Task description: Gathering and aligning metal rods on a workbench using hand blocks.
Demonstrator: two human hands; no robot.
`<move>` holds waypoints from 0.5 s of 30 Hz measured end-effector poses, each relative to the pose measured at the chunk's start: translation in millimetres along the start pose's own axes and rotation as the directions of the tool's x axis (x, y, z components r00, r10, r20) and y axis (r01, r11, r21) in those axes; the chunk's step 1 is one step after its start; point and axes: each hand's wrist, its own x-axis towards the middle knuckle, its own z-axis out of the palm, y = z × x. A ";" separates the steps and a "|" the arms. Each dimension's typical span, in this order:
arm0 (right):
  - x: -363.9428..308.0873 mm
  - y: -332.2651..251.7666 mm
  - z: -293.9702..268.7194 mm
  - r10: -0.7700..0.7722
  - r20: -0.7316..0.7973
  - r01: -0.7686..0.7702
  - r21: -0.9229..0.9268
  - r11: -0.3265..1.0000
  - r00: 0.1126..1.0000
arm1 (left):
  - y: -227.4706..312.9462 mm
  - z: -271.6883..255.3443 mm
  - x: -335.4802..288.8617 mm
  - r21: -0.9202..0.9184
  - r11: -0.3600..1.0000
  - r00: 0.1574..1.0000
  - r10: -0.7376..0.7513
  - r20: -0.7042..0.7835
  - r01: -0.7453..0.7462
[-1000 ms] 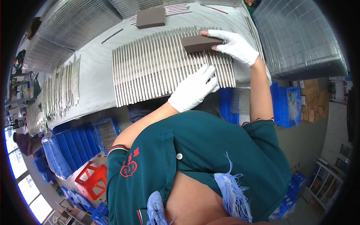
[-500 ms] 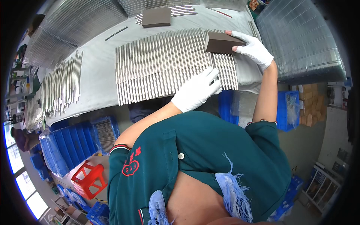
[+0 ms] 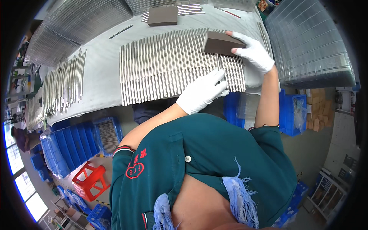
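Observation:
Side by side on a pale-covered table lies a long row of thin silvery metal rods (image 3: 161, 71). Gloved in white, my right hand (image 3: 255, 53) grips a dark brown rectangular block (image 3: 223, 43) between thumb and fingers. That block rests across the upper part of the rods near the row's right end, hiding what is under it. My left hand (image 3: 203, 92), also white-gloved, lies over the lower part of the same rods, its fingers stretched out and slightly apart. A narrow gap between rods shows beside its fingertips.
A second brown block (image 3: 163, 16) sits on more rods at the back. Nearby lie a drill bit (image 3: 121, 32) and a thin red stick (image 3: 229, 12). Another group of rods (image 3: 67, 80) is at left. Stacked clear plastic trays (image 3: 310, 46) stand at right; blue crates (image 3: 74, 145) are below the table.
My right hand has slid the brown block slightly to the left across the rods. The left hand has stayed nearly in place on them.

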 end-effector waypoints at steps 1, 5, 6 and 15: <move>2.0 -3.7 7.6 -0.031 0.010 0.031 0.007 1.000 0.999 | -1.0 0.7 -0.2 0.000 1.000 1.000 0.001 0.000 -0.001; -2.2 2.4 -18.5 0.071 0.041 -0.075 0.081 0.994 0.997 | -1.5 -1.0 -1.7 -0.035 0.999 1.000 0.001 0.002 -0.001; -4.8 3.2 -21.9 0.115 0.016 -0.116 0.111 0.987 0.993 | -0.7 -1.6 -0.9 -0.042 0.999 1.000 0.004 -0.013 -0.004; -4.0 4.1 -22.1 0.132 0.017 -0.133 0.044 0.990 0.991 | 0.3 -8.0 -1.2 -0.020 0.999 0.993 -0.030 0.111 0.033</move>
